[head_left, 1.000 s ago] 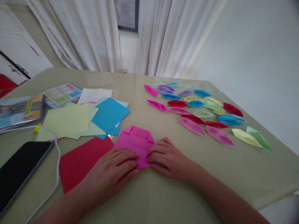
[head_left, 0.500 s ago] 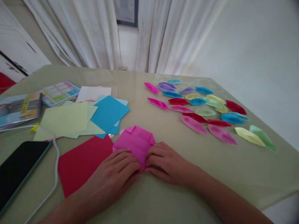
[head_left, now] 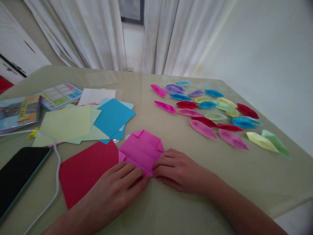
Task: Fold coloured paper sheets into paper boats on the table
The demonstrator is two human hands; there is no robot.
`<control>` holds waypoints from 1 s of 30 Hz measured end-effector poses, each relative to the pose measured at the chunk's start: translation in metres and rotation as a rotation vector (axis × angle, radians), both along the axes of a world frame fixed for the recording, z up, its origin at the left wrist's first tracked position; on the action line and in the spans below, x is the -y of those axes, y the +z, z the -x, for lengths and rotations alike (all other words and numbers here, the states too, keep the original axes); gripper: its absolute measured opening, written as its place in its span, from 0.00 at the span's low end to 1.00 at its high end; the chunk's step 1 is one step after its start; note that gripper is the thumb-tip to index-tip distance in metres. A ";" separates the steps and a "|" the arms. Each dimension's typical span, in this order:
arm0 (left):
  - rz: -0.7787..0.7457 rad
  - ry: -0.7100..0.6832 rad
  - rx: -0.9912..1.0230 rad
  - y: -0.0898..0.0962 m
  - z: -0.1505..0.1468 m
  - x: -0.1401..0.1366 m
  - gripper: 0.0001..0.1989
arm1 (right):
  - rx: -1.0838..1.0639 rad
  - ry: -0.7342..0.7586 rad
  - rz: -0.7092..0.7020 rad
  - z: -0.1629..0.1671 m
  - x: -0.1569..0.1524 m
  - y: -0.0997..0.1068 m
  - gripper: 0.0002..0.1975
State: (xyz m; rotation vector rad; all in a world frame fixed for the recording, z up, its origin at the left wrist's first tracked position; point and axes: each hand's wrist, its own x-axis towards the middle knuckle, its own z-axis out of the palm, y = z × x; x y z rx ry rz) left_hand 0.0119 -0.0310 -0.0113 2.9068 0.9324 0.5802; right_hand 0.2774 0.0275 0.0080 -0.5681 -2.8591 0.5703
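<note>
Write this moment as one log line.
left hand: on pink paper | right hand: at its right edge | paper: some corners folded in | nearby: red sheet

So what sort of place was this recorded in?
Probably a room in a home: pale curtains hang beside a window, and a phone lies on a table with colored paper sheets.

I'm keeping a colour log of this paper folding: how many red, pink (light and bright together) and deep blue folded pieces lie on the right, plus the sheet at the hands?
Red folded pieces: 4
Pink folded pieces: 5
Deep blue folded pieces: 4
Partly folded magenta sheet: 1
Total: 14
</note>
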 end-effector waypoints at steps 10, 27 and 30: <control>0.042 -0.006 -0.003 0.002 0.000 -0.002 0.12 | 0.050 0.035 -0.012 -0.005 0.001 0.010 0.10; 0.019 0.015 -0.054 -0.001 -0.002 0.004 0.11 | 0.088 0.046 -0.097 -0.005 0.004 0.012 0.10; 0.027 0.032 -0.063 -0.003 -0.003 0.007 0.09 | 0.099 0.044 -0.127 -0.004 0.005 0.013 0.09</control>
